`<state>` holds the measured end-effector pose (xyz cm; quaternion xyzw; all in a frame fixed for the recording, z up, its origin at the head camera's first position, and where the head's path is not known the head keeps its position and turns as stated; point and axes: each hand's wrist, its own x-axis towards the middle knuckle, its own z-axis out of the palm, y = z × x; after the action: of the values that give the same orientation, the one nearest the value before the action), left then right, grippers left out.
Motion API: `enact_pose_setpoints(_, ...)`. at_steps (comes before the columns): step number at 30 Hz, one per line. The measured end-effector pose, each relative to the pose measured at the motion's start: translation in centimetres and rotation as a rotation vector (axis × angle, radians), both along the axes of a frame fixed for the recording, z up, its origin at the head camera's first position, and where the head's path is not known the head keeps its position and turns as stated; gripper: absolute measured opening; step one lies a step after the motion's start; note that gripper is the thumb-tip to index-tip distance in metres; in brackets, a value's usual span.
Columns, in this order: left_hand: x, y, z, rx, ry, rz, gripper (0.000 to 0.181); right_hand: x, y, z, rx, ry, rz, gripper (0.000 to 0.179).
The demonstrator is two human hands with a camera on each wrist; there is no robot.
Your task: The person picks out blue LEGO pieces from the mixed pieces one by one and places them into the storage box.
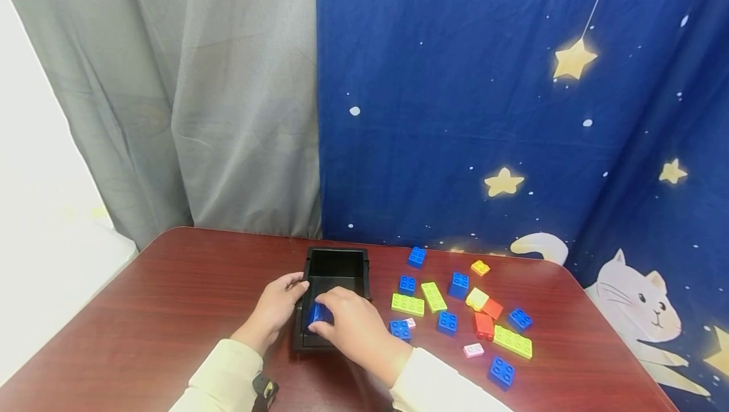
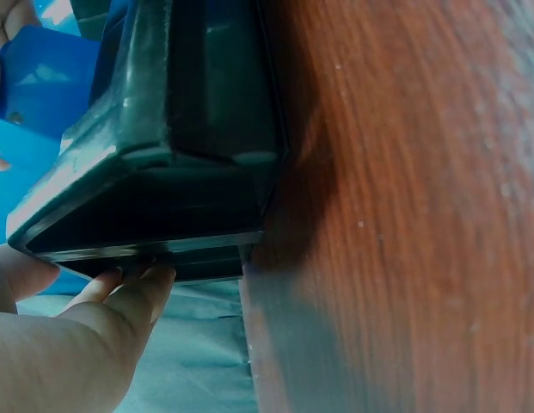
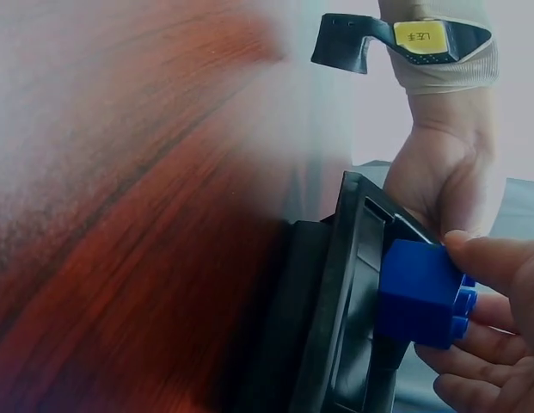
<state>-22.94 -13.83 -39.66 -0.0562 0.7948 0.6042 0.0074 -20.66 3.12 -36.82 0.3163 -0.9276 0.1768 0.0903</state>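
Head view: black bin (image 1: 337, 264) stood on the table (image 1: 199, 292), loose bricks (image 1: 447, 322) to its right.
Left hand (image 1: 273, 307): gripped the black bin's side rim.
Right hand (image 1: 359, 326): pinched a blue brick (image 1: 318, 314).
Blue brick: was at the black bin's opening.

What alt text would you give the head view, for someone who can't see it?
A person's right grip holds a blue block at the opening of a black bin, while the left grip holds the bin's side. Scattered coloured blocks lie to the right on a red-brown table, grey and blue curtains behind.
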Motion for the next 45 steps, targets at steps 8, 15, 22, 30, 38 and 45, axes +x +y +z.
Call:
enact_pose_setpoints(8,0.0,0.0,-0.1,0.011,0.001,-0.003,0.046,-0.4,-0.5,-0.4,0.000,-0.016,-0.010,0.038)
enact_pose_setpoints(15,-0.2,0.0,-0.3,0.007,0.002,-0.002,0.045,-0.9,-1.1,-0.9,0.008,-0.041,-0.014,0.037)
enact_pose_setpoints(22,-0.2,0.2,-0.2,0.011,0.005,-0.001,0.045,-1.3,-1.3,-1.1,0.025,-0.040,-0.015,0.037)
enact_pose_setpoints(30,-0.2,0.1,-0.1,0.011,0.002,-0.003,0.045,-1.9,-1.8,-1.4,0.050,-0.098,0.000,0.038)
enact_pose_setpoints(38,-0.1,0.2,0.0,0.016,0.005,0.005,0.044,-2.3,-1.9,-1.6,0.038,-0.163,0.026,0.037)
enact_pose_setpoints(45,-0.1,0.2,-0.2,0.012,0.013,0.006,0.044,-2.4,-2.0,-1.8,0.047,-0.175,0.055,0.031)
